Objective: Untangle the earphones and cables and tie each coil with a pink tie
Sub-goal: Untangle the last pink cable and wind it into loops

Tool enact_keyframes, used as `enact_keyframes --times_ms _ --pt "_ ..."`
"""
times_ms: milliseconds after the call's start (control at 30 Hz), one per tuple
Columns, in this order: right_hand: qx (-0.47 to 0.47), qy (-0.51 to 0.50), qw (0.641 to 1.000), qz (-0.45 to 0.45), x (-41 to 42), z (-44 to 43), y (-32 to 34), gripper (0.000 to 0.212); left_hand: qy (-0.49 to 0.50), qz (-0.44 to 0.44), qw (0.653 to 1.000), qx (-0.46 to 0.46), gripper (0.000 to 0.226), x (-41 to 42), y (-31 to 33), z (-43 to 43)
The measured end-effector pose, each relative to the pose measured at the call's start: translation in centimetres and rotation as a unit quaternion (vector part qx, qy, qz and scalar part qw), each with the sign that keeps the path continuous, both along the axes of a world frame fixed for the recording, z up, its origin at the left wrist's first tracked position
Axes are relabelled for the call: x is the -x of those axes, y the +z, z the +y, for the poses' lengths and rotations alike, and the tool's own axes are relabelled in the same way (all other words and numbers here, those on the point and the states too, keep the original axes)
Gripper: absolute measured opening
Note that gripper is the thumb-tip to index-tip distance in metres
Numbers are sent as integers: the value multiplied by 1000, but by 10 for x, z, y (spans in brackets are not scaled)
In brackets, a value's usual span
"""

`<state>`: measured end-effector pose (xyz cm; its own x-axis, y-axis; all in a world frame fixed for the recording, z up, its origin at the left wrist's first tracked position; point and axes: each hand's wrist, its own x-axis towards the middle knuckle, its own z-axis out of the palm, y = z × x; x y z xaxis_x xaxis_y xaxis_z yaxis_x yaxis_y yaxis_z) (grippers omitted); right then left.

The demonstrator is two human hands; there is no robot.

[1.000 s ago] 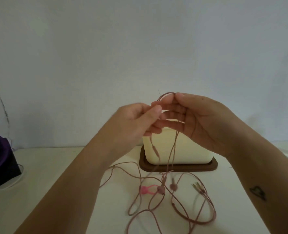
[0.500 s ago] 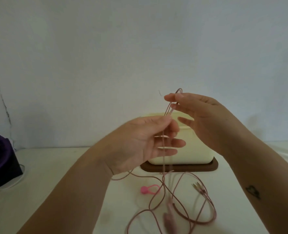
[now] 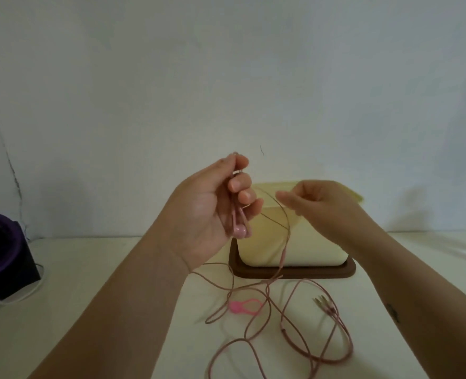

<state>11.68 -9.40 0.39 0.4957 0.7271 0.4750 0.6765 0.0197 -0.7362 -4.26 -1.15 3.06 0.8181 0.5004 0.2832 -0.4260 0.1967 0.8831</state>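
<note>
Left hand [image 3: 207, 214] fingers curled round earphones [image 3: 239, 231], right hand [image 3: 319, 203] fingers pinching cable [image 3: 282, 257]

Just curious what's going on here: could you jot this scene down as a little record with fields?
Left hand: raised, grips pink earbuds and earphone cable
Right hand: seems to pinch the same cable
Rest of cable: loose loops on the table
Pink tie: lying unused on table
Behind: cream box on brown base

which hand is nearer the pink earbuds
Left. The left hand holds the pink earbuds against its palm; the right hand is apart to their right, pinching the thin pink cable.
</note>
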Motion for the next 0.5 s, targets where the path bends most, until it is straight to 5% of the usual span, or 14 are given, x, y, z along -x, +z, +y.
enact_keyframes --times_ms 133,267,367,500 --pt "-56 197 969 137 10 2 8 55 -42 32 999 7 19 -1 -1 -2" --pt "-32 326 930 165 13 -4 10 52 -109 44 993 -9 28 1 -3 -1" --pt "-93 299 935 166 14 -5 11 51 -165 58 985 -1 19 3 -4 0" --pt "-205 138 968 42 13 -8 15 43 -215 106 968 -70 24 6 -6 -1"
